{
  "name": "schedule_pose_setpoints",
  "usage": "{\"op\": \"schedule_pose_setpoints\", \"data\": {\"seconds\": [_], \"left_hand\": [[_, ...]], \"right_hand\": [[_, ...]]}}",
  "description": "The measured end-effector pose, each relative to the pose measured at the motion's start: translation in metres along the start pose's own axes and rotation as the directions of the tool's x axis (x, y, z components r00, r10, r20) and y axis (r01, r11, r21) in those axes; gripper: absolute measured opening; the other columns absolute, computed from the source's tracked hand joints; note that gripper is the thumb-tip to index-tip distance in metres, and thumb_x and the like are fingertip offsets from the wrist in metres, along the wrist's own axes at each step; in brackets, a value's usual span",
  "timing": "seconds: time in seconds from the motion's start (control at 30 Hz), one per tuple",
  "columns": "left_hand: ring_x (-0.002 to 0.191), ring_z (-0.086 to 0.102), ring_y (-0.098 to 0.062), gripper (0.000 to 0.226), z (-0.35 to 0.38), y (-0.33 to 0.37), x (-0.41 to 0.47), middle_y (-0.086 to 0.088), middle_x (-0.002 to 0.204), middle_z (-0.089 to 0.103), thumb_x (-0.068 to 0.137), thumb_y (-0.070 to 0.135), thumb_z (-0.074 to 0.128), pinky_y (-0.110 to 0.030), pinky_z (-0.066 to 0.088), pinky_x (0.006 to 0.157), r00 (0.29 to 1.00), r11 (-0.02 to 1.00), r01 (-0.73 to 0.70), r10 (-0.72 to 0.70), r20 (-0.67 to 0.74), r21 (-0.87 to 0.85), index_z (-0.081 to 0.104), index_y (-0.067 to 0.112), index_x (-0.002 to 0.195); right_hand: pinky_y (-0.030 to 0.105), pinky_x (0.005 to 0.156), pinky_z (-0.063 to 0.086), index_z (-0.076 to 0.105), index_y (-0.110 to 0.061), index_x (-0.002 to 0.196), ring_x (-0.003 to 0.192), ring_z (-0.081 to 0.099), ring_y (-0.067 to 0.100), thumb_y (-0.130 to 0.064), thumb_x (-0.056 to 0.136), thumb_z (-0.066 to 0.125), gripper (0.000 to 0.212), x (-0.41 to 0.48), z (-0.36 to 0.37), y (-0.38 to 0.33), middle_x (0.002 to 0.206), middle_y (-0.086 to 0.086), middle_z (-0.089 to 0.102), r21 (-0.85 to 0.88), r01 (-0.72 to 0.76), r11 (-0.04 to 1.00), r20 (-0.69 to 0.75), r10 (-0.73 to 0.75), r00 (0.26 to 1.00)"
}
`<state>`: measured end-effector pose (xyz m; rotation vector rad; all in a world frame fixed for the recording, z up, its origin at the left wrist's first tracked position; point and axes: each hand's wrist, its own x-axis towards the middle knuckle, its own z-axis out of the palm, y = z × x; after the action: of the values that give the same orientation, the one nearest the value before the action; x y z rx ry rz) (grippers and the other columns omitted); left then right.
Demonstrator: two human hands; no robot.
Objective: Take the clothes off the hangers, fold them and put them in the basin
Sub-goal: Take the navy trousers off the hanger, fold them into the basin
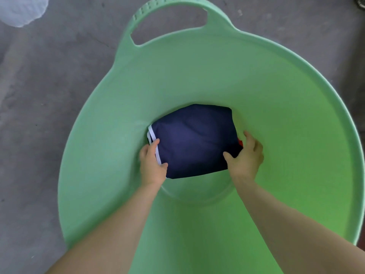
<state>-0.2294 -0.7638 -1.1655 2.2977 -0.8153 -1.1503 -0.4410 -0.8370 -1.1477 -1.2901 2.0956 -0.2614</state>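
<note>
Settling the folded navy garment (193,139) into the green basin (276,115).
Left hand (152,165) and right hand (245,155) are gripping its opposite edges; it is likely handling soft and light.

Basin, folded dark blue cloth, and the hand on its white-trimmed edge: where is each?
basin (266,99), head view, bare inner wall.
folded dark blue cloth (193,141), head view, middle of its top face.
left hand (151,165), head view, back of the hand gripping the trimmed edge.
</note>
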Motion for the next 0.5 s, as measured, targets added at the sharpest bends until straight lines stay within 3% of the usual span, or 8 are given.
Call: {"op": "schedule_pose_setpoints", "data": {"seconds": [0.07, 0.13, 0.17, 0.2, 0.23, 0.3, 0.37, 0.5], "left_hand": [[0.134, 0.037, -0.026, 0.083, 0.001, 0.015, -0.011, -0.009, 0.151, 0.026, 0.071, 0.0, 0.075, -0.03, 0.034, 0.105, 0.964, 0.934, -0.168, 0.222, -0.143, 0.315, 0.039, 0.026, 0.142], [0.137, 0.034, -0.033, 0.094, 0.004, 0.022, -0.014, -0.013, 0.153, 0.027, 0.06, 0.012, 0.086, -0.041, 0.037, 0.106, 0.85, 0.696, -0.423, 0.526, -0.01, 0.58, 0.04, 0.022, 0.142], [0.139, 0.032, -0.035, 0.099, 0.006, 0.021, -0.009, -0.013, 0.154, 0.027, 0.055, 0.017, 0.09, -0.044, 0.04, 0.104, 0.8, 0.571, -0.514, 0.587, 0.119, 0.64, 0.041, 0.022, 0.142], [0.141, 0.028, -0.036, 0.104, 0.006, 0.021, -0.004, -0.012, 0.156, 0.024, 0.052, 0.021, 0.091, -0.046, 0.041, 0.103, 0.785, 0.49, -0.559, 0.572, 0.236, 0.669, 0.04, 0.023, 0.143], [0.144, 0.021, -0.035, 0.108, 0.005, 0.021, 0.0, -0.01, 0.158, 0.017, 0.054, 0.023, 0.091, -0.046, 0.04, 0.104, 0.81, 0.464, -0.548, 0.503, 0.302, 0.696, 0.034, 0.026, 0.145], [0.147, 0.006, -0.028, 0.111, 0.005, 0.02, 0.009, -0.002, 0.161, -0.001, 0.066, 0.022, 0.085, -0.041, 0.04, 0.105, 0.899, 0.542, -0.436, 0.304, 0.316, 0.719, 0.014, 0.032, 0.15], [0.148, 0.004, -0.022, 0.105, 0.0, 0.023, 0.016, 0.0, 0.161, -0.005, 0.073, 0.014, 0.078, -0.037, 0.041, 0.104, 0.933, 0.672, -0.344, 0.164, 0.322, 0.656, 0.011, 0.033, 0.151], [0.145, 0.019, -0.021, 0.081, -0.014, 0.032, 0.016, -0.004, 0.16, 0.011, 0.078, 0.005, 0.071, -0.033, 0.032, 0.111, 0.95, 0.841, -0.256, 0.128, 0.284, 0.477, 0.032, 0.025, 0.147]], "right_hand": [[0.043, 0.102, 0.037, 0.038, -0.025, 0.142, 0.13, 0.041, 0.03, -0.007, 0.065, 0.079, 0.089, -0.009, -0.001, -0.003, 0.145, 0.007, 0.039, -0.273, 0.402, 0.874, 0.009, -0.415, 0.91], [0.045, 0.1, 0.04, 0.037, -0.028, 0.144, 0.136, 0.036, 0.029, 0.0, 0.061, 0.076, 0.095, -0.011, 0.007, -0.01, 0.15, 0.004, 0.036, -0.352, 0.685, 0.637, 0.143, -0.687, 0.712], [0.046, 0.102, 0.04, 0.034, -0.029, 0.145, 0.14, 0.031, 0.029, 0.001, 0.064, 0.074, 0.096, -0.01, 0.012, -0.013, 0.153, 0.003, 0.031, -0.375, 0.742, 0.556, 0.235, -0.717, 0.656], [0.046, 0.105, 0.037, 0.029, -0.03, 0.148, 0.143, 0.026, 0.028, -0.002, 0.069, 0.073, 0.095, -0.005, 0.015, -0.016, 0.157, 0.003, 0.024, -0.4, 0.744, 0.535, 0.329, -0.673, 0.662], [0.046, 0.109, 0.034, 0.021, -0.031, 0.15, 0.145, 0.021, 0.027, -0.007, 0.073, 0.072, 0.095, 0.003, 0.018, -0.018, 0.159, 0.003, 0.016, -0.431, 0.696, 0.575, 0.412, -0.561, 0.718], [0.045, 0.112, 0.031, 0.007, -0.029, 0.151, 0.144, 0.02, 0.026, -0.017, 0.076, 0.073, 0.1, 0.022, 0.019, -0.015, 0.16, 0.004, 0.009, -0.503, 0.492, 0.711, 0.51, -0.215, 0.833], [0.042, 0.109, 0.035, 0.002, -0.026, 0.152, 0.14, 0.029, 0.028, -0.016, 0.078, 0.069, 0.1, 0.035, 0.012, -0.011, 0.158, 0.006, 0.015, -0.512, 0.341, 0.788, 0.525, -0.027, 0.85], [0.036, 0.105, 0.039, 0.012, -0.024, 0.152, 0.137, 0.035, 0.028, -0.009, 0.082, 0.062, 0.087, 0.023, -0.012, -0.014, 0.159, 0.002, 0.013, -0.464, 0.388, 0.796, 0.522, -0.108, 0.846]]}}
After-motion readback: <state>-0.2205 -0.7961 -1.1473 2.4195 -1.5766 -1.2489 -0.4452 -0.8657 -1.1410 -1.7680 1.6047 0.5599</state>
